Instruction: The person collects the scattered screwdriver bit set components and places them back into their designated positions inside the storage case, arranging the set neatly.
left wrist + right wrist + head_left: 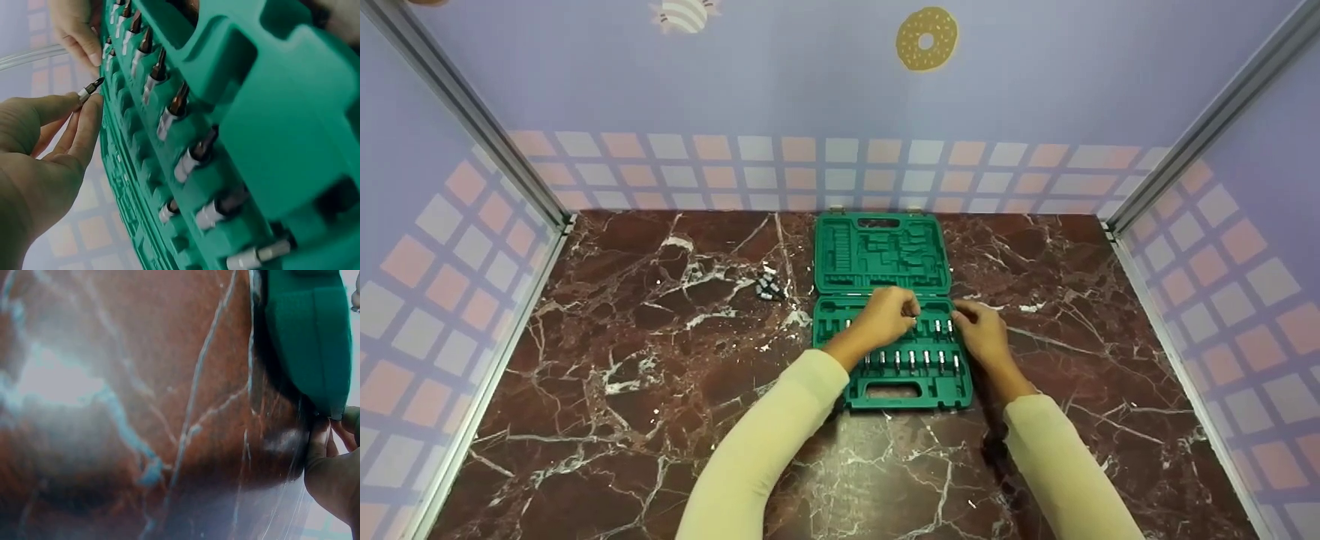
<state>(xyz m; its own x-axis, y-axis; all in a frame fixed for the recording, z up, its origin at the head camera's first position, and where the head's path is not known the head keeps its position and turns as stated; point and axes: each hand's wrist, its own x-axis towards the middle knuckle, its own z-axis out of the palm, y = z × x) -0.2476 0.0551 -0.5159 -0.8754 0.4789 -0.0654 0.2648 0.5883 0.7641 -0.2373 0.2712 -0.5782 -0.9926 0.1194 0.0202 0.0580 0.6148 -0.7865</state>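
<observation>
A green plastic bit case lies unfolded on the table, its moulded lid at the back. Several bit sockets with silver bases and dark tips sit in rows in the near half. Over the upper row, my left hand pinches a bit socket between thumb and fingertips, with the dark tip pointing away from the hand. At the case's right edge, my right hand holds the side, thumb and fingers near the corner in the right wrist view.
A small pile of bit sockets lies on the marbled brown table, left of the case. Patterned walls enclose the back and both sides.
</observation>
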